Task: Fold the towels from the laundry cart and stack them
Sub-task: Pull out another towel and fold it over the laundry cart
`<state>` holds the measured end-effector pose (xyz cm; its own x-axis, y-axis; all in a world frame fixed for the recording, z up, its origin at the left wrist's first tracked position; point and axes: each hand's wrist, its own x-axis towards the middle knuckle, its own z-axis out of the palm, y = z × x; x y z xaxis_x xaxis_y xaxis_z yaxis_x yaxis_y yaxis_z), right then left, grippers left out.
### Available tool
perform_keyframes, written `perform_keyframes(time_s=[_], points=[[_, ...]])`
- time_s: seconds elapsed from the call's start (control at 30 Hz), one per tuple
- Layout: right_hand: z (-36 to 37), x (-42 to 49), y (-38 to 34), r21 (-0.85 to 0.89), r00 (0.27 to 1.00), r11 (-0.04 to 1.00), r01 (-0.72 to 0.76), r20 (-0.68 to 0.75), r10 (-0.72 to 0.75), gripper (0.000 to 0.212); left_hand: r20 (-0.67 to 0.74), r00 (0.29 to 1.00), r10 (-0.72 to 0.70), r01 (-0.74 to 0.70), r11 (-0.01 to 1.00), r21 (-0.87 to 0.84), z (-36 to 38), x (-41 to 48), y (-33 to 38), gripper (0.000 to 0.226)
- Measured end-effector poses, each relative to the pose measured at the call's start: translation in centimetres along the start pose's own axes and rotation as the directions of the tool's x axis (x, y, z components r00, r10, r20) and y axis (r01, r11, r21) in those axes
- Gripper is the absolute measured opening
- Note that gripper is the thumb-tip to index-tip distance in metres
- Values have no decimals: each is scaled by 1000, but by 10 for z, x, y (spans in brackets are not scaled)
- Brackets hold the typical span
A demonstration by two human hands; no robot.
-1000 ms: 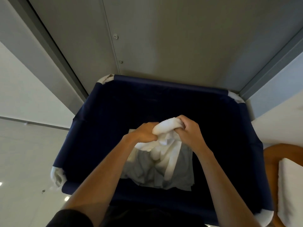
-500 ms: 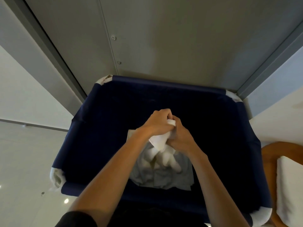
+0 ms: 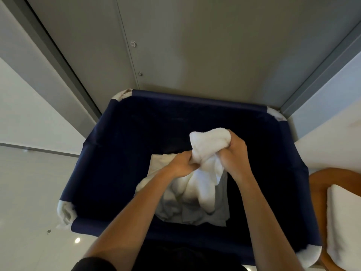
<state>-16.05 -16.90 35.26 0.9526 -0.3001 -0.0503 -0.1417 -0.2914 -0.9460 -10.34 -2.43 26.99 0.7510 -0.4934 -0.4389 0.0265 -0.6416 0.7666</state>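
Note:
A dark blue laundry cart (image 3: pixel 101 153) fills the middle of the head view. Both my hands are over its inside, holding one bunched white towel (image 3: pixel 207 153). My right hand (image 3: pixel 232 155) grips the towel's upper bunch, which bulges out above my fist. My left hand (image 3: pixel 181 165) pinches the cloth just below and to the left. The rest of the towel hangs down between my forearms. Under it, more pale towels (image 3: pixel 195 214) lie crumpled at the bottom of the cart.
A grey panelled wall (image 3: pixel 195 45) stands right behind the cart. On the right is a wooden surface (image 3: pixel 320 184) with a folded white towel (image 3: pixel 345 227) on it. Pale glossy floor (image 3: pixel 29 192) lies to the left.
Both hands have lifted the towel higher and to the right; the bunch now bulges above my right fist, and my hands have drawn slightly apart.

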Motion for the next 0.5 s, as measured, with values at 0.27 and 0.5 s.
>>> perform_keyframes(time_s=[0.27,0.5], points=[[-26,7,8,-214,979,972,-96,-198,53,25,-160,987,9,-3,999,36,-18,3,0,21],[-5,12,12,-422,986,901,98,162,-32,83,-25,984,179,-178,984,28,-28,-1,57,13]])
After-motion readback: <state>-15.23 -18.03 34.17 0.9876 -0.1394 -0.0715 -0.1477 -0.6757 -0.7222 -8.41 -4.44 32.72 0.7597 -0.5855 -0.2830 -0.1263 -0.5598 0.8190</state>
